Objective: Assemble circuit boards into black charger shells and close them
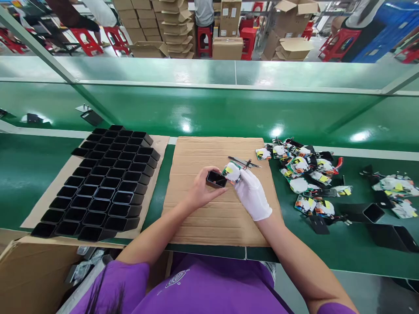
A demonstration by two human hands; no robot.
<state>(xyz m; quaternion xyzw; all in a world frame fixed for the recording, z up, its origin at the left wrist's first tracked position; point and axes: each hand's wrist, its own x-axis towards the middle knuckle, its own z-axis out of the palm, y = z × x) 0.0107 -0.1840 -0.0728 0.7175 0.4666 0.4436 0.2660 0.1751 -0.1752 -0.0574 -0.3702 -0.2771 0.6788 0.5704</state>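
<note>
My bare left hand (203,188) grips a black plastic housing (215,183), its open end tilted toward me and to the right. In my right hand (251,192), which wears a white glove, is a circuit board (231,172) with white filler and a bit of yellow on it. The board's left edge is right by the housing's mouth; whether they touch I cannot tell. Both hands are above a cardboard sheet (219,222). Beyond my right hand, a pair of tweezers (244,162) lies on the cardboard.
Rows of empty black housings (104,194) stand on cardboard at the left. A heap of circuit boards with cables (301,168) lies at the right, with more black housings (363,213) beside it. A cardboard box (36,274) is at the lower left. People sit beyond the bench.
</note>
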